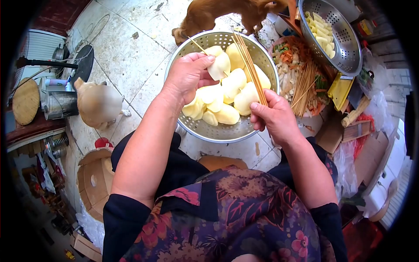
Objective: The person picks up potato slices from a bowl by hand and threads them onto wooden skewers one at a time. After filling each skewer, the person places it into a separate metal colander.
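Note:
A metal colander [198,126] with a perforated wall stands in front of me and holds pale yellow potato slices [227,114]. Over its left side, my left hand [185,74] is closed on a potato slice [219,65] with a thin wooden skewer [197,45] at it; the skewer's tip points up and left. At the colander's right rim, my right hand [274,114] grips a bundle of wooden skewers [251,65] between thumb and fingers. The bundle slants up and left across the potato slices. Part of the left hand's fingers is hidden behind the slice.
A brown dog [214,15] stands just beyond the colander, and a tan dog [99,105] is at the left. On the right, more skewers [305,89] lie on chopped vegetables [286,56] below a second colander [354,61] with yellow pieces. A cardboard box [94,177] sits at lower left.

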A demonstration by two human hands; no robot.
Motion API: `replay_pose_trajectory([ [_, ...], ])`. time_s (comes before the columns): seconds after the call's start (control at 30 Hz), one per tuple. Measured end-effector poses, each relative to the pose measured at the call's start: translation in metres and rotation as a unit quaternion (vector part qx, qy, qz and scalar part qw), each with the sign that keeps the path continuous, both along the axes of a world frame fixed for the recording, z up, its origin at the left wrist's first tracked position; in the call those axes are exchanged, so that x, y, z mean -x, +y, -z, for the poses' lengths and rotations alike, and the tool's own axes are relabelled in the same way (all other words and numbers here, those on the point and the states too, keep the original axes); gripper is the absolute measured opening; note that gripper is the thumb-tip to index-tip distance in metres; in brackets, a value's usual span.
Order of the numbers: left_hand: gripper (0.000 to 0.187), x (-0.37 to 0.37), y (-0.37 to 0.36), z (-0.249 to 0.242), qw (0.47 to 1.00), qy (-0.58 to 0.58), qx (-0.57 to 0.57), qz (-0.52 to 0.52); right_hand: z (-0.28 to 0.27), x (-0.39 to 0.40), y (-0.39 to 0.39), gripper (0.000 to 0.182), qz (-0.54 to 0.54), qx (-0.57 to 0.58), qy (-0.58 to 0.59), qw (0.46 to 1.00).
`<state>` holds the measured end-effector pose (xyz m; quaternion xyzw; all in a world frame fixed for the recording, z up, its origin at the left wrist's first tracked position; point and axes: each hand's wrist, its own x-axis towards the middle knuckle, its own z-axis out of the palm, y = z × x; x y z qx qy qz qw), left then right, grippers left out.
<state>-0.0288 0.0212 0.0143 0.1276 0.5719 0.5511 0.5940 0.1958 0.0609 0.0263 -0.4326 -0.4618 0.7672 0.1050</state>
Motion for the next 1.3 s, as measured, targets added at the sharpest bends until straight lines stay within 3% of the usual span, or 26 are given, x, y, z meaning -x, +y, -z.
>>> replay_pose_trajectory([
  [0.13,0.023,0.005,0.001,0.011,1.000,0.005,0.001,0.008,0.000,0.001,0.001,0.013,0.024,0.003,-0.006,1.000],
  [0.23,0.023,0.016,0.002,0.033,0.995,0.083,0.038,-0.037,0.003,0.000,0.001,0.013,0.037,-0.002,0.014,0.999],
  [0.27,0.023,0.020,0.001,0.039,0.949,0.297,0.077,0.067,0.002,-0.001,0.001,0.013,0.040,0.001,0.018,0.999],
  [0.3,0.023,0.020,0.000,0.040,0.847,0.492,0.112,0.167,0.001,-0.001,0.001,0.014,0.044,0.004,0.021,0.999],
  [0.37,0.025,0.008,-0.006,0.044,0.737,0.582,0.185,0.289,0.000,-0.001,0.001,0.014,0.042,0.006,0.018,0.999],
  [0.43,0.023,-0.008,-0.013,0.037,0.661,0.618,0.172,0.390,-0.001,-0.001,0.001,0.014,0.041,0.008,0.016,0.999],
  [0.57,0.024,-0.018,-0.018,0.051,0.624,0.678,0.119,0.370,-0.006,-0.002,0.001,0.013,0.040,0.014,0.019,0.999],
  [0.73,0.020,-0.019,-0.014,0.047,0.578,0.688,0.109,0.425,-0.006,-0.004,0.002,0.013,0.021,0.010,0.010,1.000],
  [0.77,0.020,-0.018,-0.011,0.042,0.578,0.688,0.109,0.425,-0.007,-0.004,0.002,0.013,0.024,0.011,0.011,1.000],
  [0.83,0.020,-0.014,-0.007,0.034,0.649,0.622,0.166,0.404,-0.007,-0.004,0.002,0.013,0.027,0.013,0.011,0.999],
  [0.87,0.020,-0.009,-0.005,0.039,0.649,0.622,0.166,0.405,-0.007,-0.004,0.002,0.013,0.028,0.011,0.012,0.999],
  [0.93,0.020,0.008,-0.003,0.052,0.751,0.607,0.121,0.232,-0.008,-0.004,0.002,0.013,0.028,0.009,0.012,0.999],
  [0.97,0.020,0.017,0.000,0.053,0.751,0.606,0.121,0.231,-0.008,-0.003,0.002,0.013,0.030,0.008,0.010,0.999],
  [1.03,0.021,0.028,0.006,0.041,0.914,0.383,0.117,0.064,-0.010,-0.003,0.002,0.014,0.030,0.007,0.008,0.999],
  [1.07,0.021,0.030,0.005,0.035,0.914,0.383,0.117,0.063,-0.011,-0.003,0.002,0.014,0.025,0.005,0.002,1.000],
  [1.13,0.022,0.030,0.003,0.014,0.982,0.164,0.043,-0.087,-0.012,-0.004,0.001,0.015,0.020,0.002,-0.004,1.000],
  [1.3,0.026,0.039,0.002,0.010,0.993,0.050,-0.024,-0.105,-0.015,-0.004,-0.001,0.015,0.010,0.008,-0.005,1.000],
])
